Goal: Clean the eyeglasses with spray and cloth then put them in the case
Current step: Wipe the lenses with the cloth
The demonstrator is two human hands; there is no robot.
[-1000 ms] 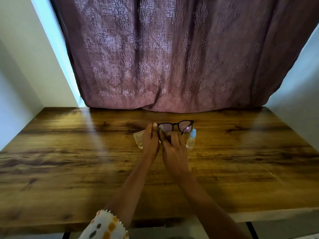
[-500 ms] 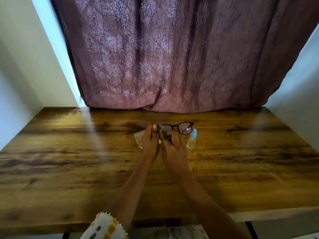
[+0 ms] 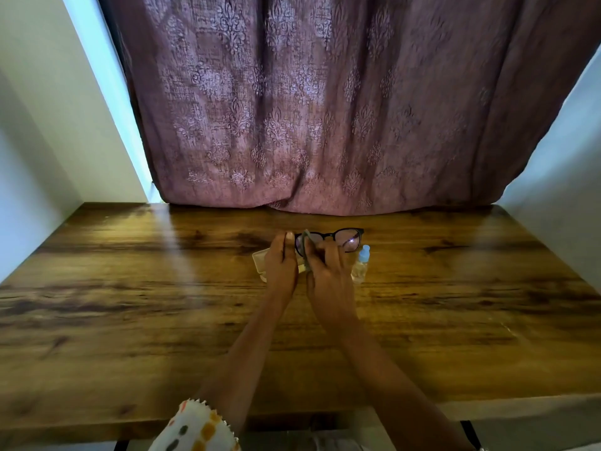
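Note:
Black-framed eyeglasses (image 3: 348,239) are held up over the middle of the wooden table (image 3: 130,304). My left hand (image 3: 280,263) pinches the frame's left end. A grey-green cloth (image 3: 305,247) is pressed on the left lens by my right hand (image 3: 327,271), which covers most of that lens. The right lens is bare and catches a pink glint. A pale, translucent case (image 3: 260,260) lies on the table behind my left hand, mostly hidden. A small clear spray bottle (image 3: 360,266) with a blue cap stands just right of my right hand.
A mauve patterned curtain (image 3: 309,109) hangs along the table's far edge. White walls (image 3: 42,141) close in on both sides. A spotted white sleeve (image 3: 195,428) shows at the near edge.
My right hand has shifted slightly over the left lens and the cloth now shows at the frame's top edge. The glasses and my left hand have stayed nearly in place.

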